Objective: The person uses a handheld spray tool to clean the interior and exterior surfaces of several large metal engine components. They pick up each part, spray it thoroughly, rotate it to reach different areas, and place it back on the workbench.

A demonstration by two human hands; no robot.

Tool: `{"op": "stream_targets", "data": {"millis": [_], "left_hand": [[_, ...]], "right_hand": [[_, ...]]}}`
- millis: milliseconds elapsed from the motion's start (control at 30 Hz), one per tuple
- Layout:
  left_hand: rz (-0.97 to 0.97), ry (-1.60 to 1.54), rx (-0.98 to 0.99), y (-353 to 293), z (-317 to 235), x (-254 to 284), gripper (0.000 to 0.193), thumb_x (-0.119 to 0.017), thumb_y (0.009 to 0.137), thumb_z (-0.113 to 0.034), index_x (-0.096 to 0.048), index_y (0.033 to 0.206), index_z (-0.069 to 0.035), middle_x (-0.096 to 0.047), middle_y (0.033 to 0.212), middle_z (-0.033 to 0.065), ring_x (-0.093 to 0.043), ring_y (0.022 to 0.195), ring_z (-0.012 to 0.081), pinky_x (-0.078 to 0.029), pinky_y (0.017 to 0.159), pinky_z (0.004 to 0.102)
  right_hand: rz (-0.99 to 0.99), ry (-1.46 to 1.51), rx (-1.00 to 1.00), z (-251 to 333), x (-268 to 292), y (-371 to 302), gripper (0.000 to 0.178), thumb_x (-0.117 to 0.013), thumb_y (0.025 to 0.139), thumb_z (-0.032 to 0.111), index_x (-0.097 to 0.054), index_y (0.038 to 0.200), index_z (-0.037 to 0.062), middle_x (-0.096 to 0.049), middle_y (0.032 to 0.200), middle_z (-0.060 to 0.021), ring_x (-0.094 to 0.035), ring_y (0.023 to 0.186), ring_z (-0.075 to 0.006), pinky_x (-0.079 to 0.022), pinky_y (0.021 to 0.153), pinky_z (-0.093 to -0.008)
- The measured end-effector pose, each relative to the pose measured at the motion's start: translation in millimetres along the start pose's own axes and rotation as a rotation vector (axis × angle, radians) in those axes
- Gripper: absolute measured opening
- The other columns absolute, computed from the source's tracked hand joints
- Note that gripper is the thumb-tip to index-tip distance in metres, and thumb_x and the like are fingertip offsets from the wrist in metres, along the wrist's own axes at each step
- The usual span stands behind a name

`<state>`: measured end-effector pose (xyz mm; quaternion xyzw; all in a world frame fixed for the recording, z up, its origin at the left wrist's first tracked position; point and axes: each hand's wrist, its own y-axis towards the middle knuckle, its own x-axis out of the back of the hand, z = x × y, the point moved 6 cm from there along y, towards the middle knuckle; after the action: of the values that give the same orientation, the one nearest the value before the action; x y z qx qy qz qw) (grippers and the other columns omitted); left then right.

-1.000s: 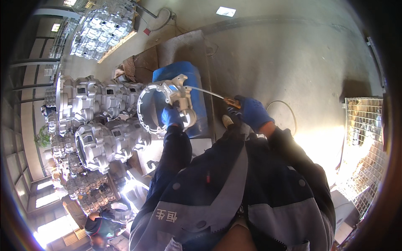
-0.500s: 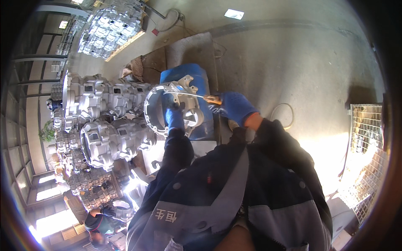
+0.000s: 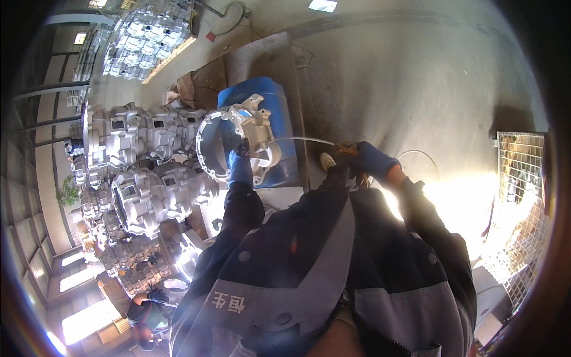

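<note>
Toward ten o'clock, the left hand (image 3: 240, 165) grips a metal casting (image 3: 256, 131) (partly in shadow); toward three, the right hand (image 3: 373, 160) is closed around a long-shafted tool (image 3: 309, 139).

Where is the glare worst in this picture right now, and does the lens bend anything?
Head view: worst on the floor left of the wire mesh cage, washed out to white; head view: window at lower left also blown out; head view: edges bow toward the dark round rim; head view: silver casting reads clearly.
</note>
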<state>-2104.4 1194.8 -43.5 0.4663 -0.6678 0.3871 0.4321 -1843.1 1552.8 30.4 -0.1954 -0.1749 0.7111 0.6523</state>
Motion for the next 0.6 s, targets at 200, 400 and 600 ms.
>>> {"op": "stream_targets", "data": {"millis": [200,400,600], "left_hand": [[0.051,0.064,-0.059,32.2,88.0,-53.5,0.05,-0.035,0.101,-0.05,-0.066,0.115,-0.013,-0.065,0.116,0.0203,-0.06,0.108,0.0391,-0.048,0.089,0.0452],[0.091,-0.01,0.156,32.4,85.0,-61.8,0.064,-0.035,0.097,-0.061,-0.066,0.116,-0.008,-0.065,0.116,0.0221,-0.059,0.111,0.0399,-0.047,0.093,0.0451],[0.122,-0.242,0.209,18.6,73.5,-44.5,0.068,-0.043,0.093,-0.065,-0.068,0.115,-0.006,-0.066,0.114,0.0236,-0.058,0.114,0.0421,-0.045,0.095,0.0462]], "right_hand": [[0.066,0.065,0.05,-12.3,-22.2,21.3,0.042,-0.063,0.087,0.008,-0.059,0.129,0.0012,-0.07,0.095,-0.0089,-0.064,0.081,-0.0133,-0.053,0.073,-0.029],[0.075,-0.02,-0.068,25.4,-6.9,-3.8,0.038,-0.064,0.086,0.008,-0.062,0.124,0.002,-0.07,0.095,-0.0083,-0.061,0.081,-0.0101,-0.051,0.071,-0.03],[0.143,0.004,-0.152,-0.6,-7.4,10.0,0.032,-0.066,0.09,0.015,-0.063,0.118,-0.001,-0.069,0.092,-0.0073,-0.063,0.08,-0.0124,-0.052,0.07,-0.0297]]}}
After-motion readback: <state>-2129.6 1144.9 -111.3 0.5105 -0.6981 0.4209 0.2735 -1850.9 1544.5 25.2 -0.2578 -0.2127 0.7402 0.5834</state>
